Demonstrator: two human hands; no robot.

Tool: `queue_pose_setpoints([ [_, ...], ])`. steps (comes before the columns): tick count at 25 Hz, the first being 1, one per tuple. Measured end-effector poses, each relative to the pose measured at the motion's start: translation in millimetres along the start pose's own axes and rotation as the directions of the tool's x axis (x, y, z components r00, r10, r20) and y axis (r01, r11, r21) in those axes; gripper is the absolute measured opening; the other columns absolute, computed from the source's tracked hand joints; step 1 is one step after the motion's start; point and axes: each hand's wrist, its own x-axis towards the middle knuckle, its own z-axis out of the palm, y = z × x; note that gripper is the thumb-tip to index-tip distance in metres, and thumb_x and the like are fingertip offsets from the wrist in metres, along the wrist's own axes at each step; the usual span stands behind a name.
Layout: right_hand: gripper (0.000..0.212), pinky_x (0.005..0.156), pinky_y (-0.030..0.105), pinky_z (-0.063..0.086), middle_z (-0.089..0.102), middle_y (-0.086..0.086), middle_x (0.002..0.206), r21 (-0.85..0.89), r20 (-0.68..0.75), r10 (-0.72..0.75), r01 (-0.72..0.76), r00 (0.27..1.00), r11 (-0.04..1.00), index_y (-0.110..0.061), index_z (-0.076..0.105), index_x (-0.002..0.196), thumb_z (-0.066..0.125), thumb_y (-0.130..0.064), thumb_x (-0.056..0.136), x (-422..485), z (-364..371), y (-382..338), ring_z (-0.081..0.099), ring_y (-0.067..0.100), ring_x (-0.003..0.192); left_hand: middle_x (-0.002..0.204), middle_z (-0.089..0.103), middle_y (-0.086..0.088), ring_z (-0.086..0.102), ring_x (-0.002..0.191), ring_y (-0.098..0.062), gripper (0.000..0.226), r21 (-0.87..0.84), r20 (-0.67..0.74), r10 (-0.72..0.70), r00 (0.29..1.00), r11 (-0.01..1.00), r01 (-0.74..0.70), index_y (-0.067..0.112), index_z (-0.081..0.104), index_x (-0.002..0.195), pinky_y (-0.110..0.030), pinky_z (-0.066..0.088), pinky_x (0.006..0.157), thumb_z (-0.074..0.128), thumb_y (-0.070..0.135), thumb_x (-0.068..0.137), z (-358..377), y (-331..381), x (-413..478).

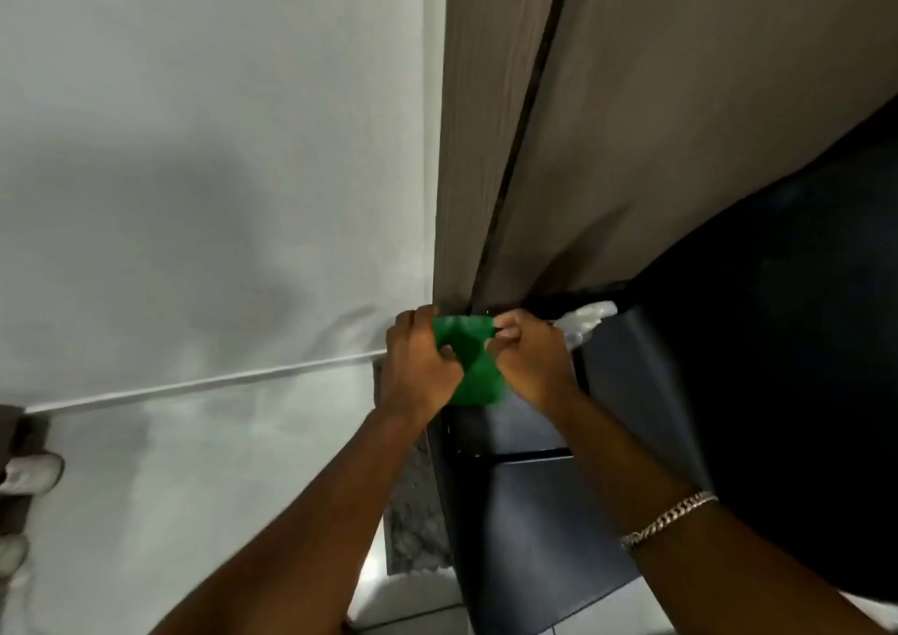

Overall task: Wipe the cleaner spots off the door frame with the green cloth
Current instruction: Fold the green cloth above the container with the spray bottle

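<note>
Both hands grip a small crumpled bright green cloth [469,359] between them at the foot of the tall grey-brown wooden door frame [478,148]. The left hand [420,367] has its fingers curled around the cloth's left edge, and the right hand [532,359] pinches its upper right corner. A pale plastic object [585,321], too blurred to identify, lies just behind the right hand. A silver chain bracelet [668,518] circles the right forearm. The white wall [194,148] fills the left side, and a dark blue-grey panel [534,513] sits beneath the arms.

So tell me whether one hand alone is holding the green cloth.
No, both the left hand and the right hand grip the green cloth.
</note>
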Motion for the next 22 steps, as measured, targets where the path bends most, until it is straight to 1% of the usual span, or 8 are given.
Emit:
queue_pose_setpoints([
  [3, 0.041, 0.090, 0.036, 0.052, 0.067, 0.014, 0.114, -0.019, 0.104, 0.134, -0.133, 0.986, 0.991, -0.014, 0.057, 0.115, 0.070, -0.017, 0.076, 12, 33, 40, 0.063, 0.031, 0.106, 0.123, 0.061, -0.016, 0.054, 0.116, -0.035, 0.056, -0.005, 0.022, -0.029, 0.999, 1.000, 0.029, 0.010, 0.055, 0.125, -0.047, 0.050, 0.099, 0.058, 0.005, 0.070, 38, -23, 8],
  [6, 0.047, 0.089, 0.037, 0.053, 0.065, 0.012, 0.114, 0.117, 0.084, 0.291, -0.299, 0.953, 0.947, -0.013, 0.056, 0.115, 0.075, -0.022, 0.074, 21, 57, 61, 0.062, 0.029, 0.105, 0.131, 0.057, -0.020, 0.055, 0.118, -0.035, 0.053, -0.080, 0.023, -0.102, 0.995, 0.991, 0.103, 0.005, 0.057, 0.128, -0.041, 0.049, 0.101, 0.057, -0.005, 0.075, 64, -39, 8],
  [10, 0.041, 0.072, 0.025, 0.047, 0.063, 0.002, 0.092, 0.217, 0.163, 0.372, -0.401, 0.914, 0.890, -0.016, 0.061, 0.104, 0.079, -0.014, 0.068, 28, 67, 68, 0.062, 0.022, 0.086, 0.125, 0.061, -0.020, 0.061, 0.109, -0.035, 0.047, -0.100, -0.059, -0.042, 0.997, 0.994, 0.036, 0.002, 0.065, 0.116, -0.033, 0.050, 0.093, 0.055, -0.013, 0.072, 78, -56, 11],
  [13, 0.023, 0.056, 0.020, 0.045, 0.066, 0.000, 0.075, 0.274, 0.258, 0.414, -0.477, 0.873, 0.835, -0.021, 0.067, 0.077, 0.077, -0.007, 0.062, 28, 64, 62, 0.062, 0.018, 0.070, 0.119, 0.063, -0.020, 0.062, 0.106, -0.035, 0.048, -0.129, -0.059, -0.063, 0.996, 0.990, 0.055, 0.002, 0.064, 0.116, -0.025, 0.046, 0.090, 0.057, -0.013, 0.070, 77, -57, 12],
  [16, 0.019, 0.059, 0.026, 0.051, 0.066, 0.001, 0.063, 0.420, 0.268, 0.366, -0.450, 0.891, 0.788, -0.020, 0.068, 0.059, 0.072, -0.008, 0.045, 21, 55, 45, 0.061, 0.020, 0.064, 0.121, 0.061, -0.016, 0.059, 0.110, -0.031, 0.055, -0.136, 0.005, -0.066, 0.998, 0.988, 0.067, 0.008, 0.056, 0.123, -0.033, 0.051, 0.089, 0.062, -0.008, 0.072, 62, -52, 11],
  [18, 0.028, 0.061, 0.031, 0.052, 0.067, 0.000, 0.063, 0.516, 0.249, 0.268, -0.362, 0.931, 0.776, -0.023, 0.071, 0.061, 0.065, -0.008, 0.039, 14, 44, 26, 0.061, 0.017, 0.063, 0.117, 0.060, -0.007, 0.061, 0.103, -0.020, 0.062, -0.221, -0.002, -0.060, 0.998, 0.974, 0.058, 0.019, 0.045, 0.124, -0.023, 0.051, 0.079, 0.063, -0.009, 0.072, 42, -40, 10],
  [20, 0.032, 0.057, 0.024, 0.050, 0.066, -0.007, 0.060, 0.591, 0.213, 0.180, -0.273, 0.960, 0.759, -0.025, 0.071, 0.063, 0.064, -0.005, 0.039, 13, 26, 0, 0.059, 0.009, 0.059, 0.107, 0.059, 0.008, 0.063, 0.095, -0.005, 0.067, -0.346, -0.041, -0.053, 0.998, 0.937, 0.036, 0.029, 0.036, 0.118, -0.015, 0.053, 0.070, 0.066, -0.010, 0.072, 11, -19, 11],
  [22, 0.036, 0.060, 0.026, 0.052, 0.068, 0.000, 0.068, 0.659, 0.183, 0.094, -0.193, 0.979, 0.727, -0.019, 0.070, 0.070, 0.066, -0.002, 0.039, 19, 1, -29, 0.060, 0.013, 0.065, 0.103, 0.060, 0.017, 0.065, 0.093, -0.002, 0.068, -0.420, -0.095, 0.006, 0.996, 0.906, -0.045, 0.036, 0.040, 0.111, -0.014, 0.055, 0.069, 0.071, -0.010, 0.072, -24, 5, 17],
])
